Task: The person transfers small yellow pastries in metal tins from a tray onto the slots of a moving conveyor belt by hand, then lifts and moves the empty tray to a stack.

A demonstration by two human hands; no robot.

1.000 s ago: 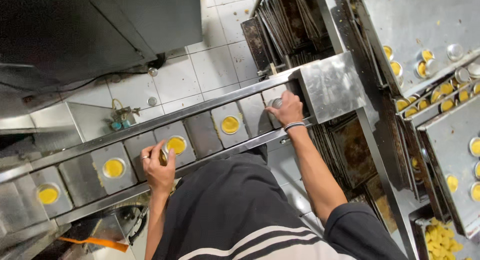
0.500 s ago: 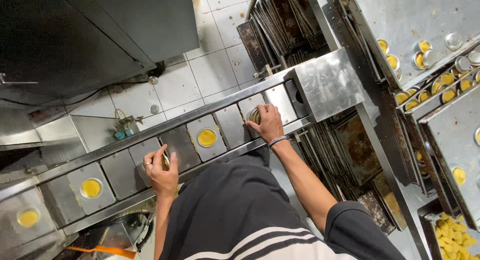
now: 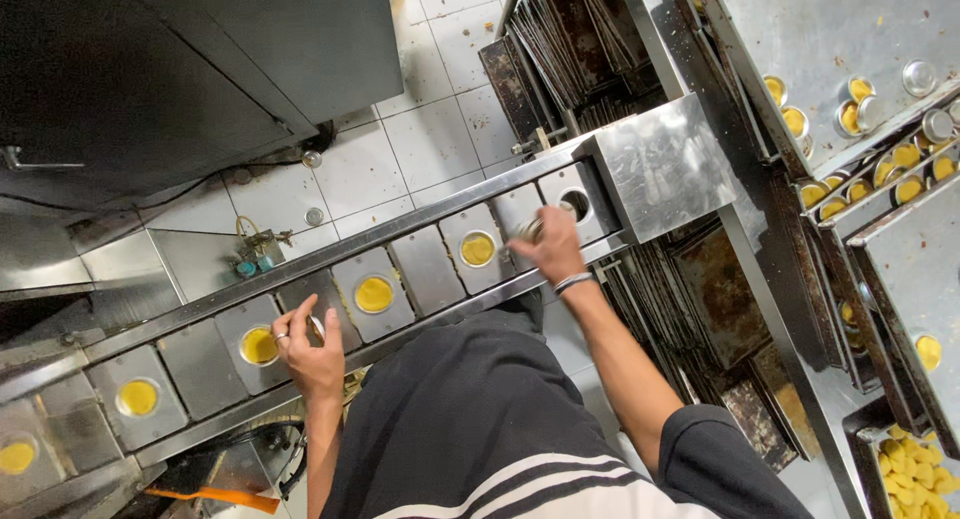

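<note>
Tin [image 3: 524, 231] half hidden by right hand [image 3: 552, 247]

Stacked dark baking trays [image 3: 570, 49], white wall tiles [image 3: 430, 139]

A steel conveyor track [image 3: 430, 269] of square plates runs slantwise before the person. The left hand [image 3: 312, 344] rests on its near rail beside a yellow-filled cup [image 3: 259, 346]. The right hand [image 3: 548, 244] holds a small metal cup over a plate beside the empty hole [image 3: 574, 203] at the track's far end.
</note>
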